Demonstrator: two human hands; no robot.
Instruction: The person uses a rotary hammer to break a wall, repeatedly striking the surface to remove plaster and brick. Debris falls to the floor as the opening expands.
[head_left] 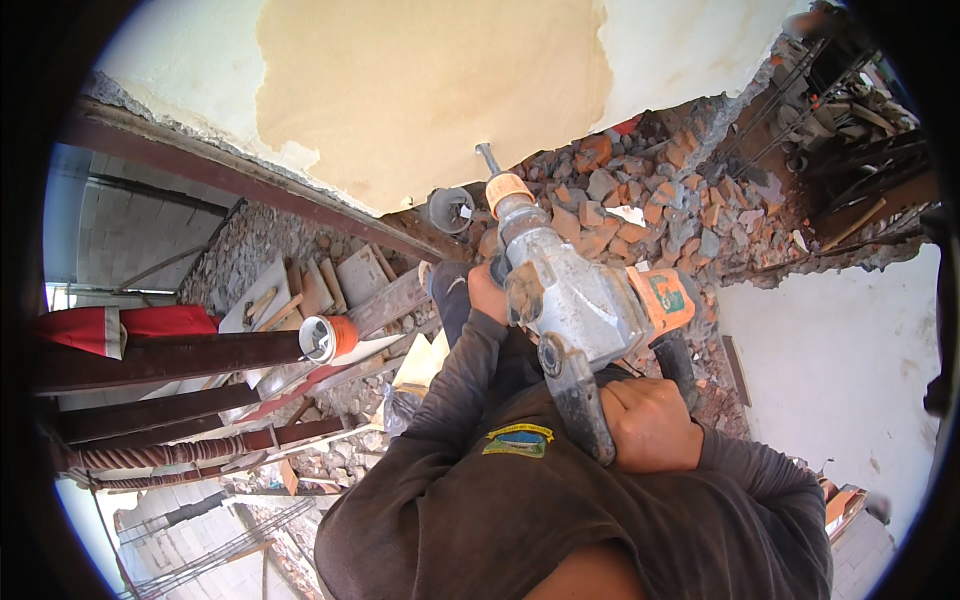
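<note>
A large grey and orange demolition hammer (580, 300) slants up and away from my body. My right hand (650, 425) is wrapped around its rear handle, close against my shirt. Farther forward, my left hand (487, 293) grips the tool at its left side, behind the orange-ringed nose; part of this hand is hidden by the tool body. The steel bit (486, 158) points at the lower part of a wall (430, 90) with a tan patch on white. Its tip appears to be at the wall surface; whether it has gone in I cannot tell.
Broken bricks and rubble (640, 200) lie beyond and right of the tool. A grey bucket (451, 210) stands under the wall edge. To the left are an orange and white bucket (328, 339), dark steel beams (170, 358) and a red cloth (150, 328). A white panel (840, 370) is at right.
</note>
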